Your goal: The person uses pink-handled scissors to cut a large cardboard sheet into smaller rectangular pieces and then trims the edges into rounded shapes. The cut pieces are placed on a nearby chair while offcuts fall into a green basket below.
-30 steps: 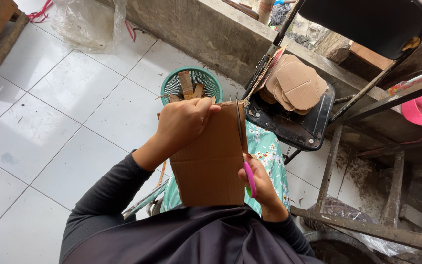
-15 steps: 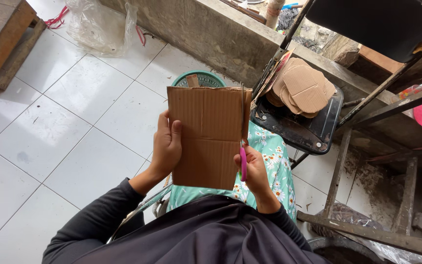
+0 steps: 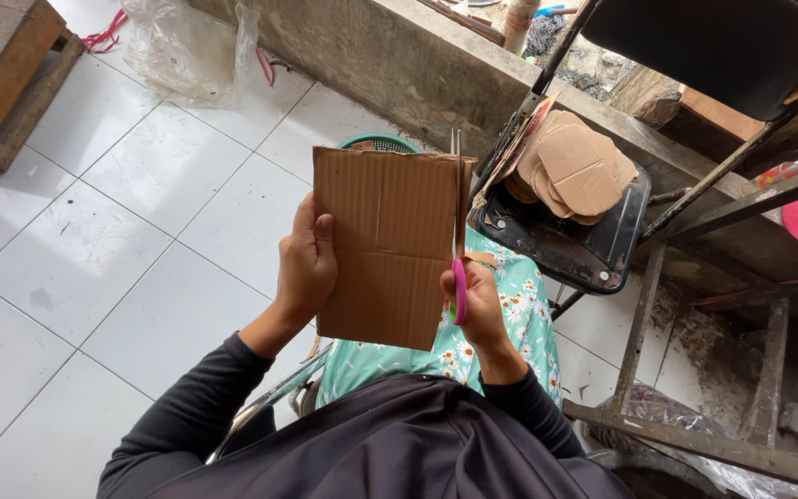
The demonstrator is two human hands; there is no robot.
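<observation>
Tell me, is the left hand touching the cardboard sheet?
Touching. The head view shows the left hand gripping the left edge of the cardboard sheet, with its thumb lying flat on the sheet's face.

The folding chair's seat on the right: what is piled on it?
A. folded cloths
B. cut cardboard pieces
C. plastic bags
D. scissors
B: brown cut cardboard pieces lie stacked on the black folding chair's seat, while the scissors are in the right hand, at the cardboard sheet held by the left hand.

brown cardboard sheet — upright, scissors at edge
</observation>
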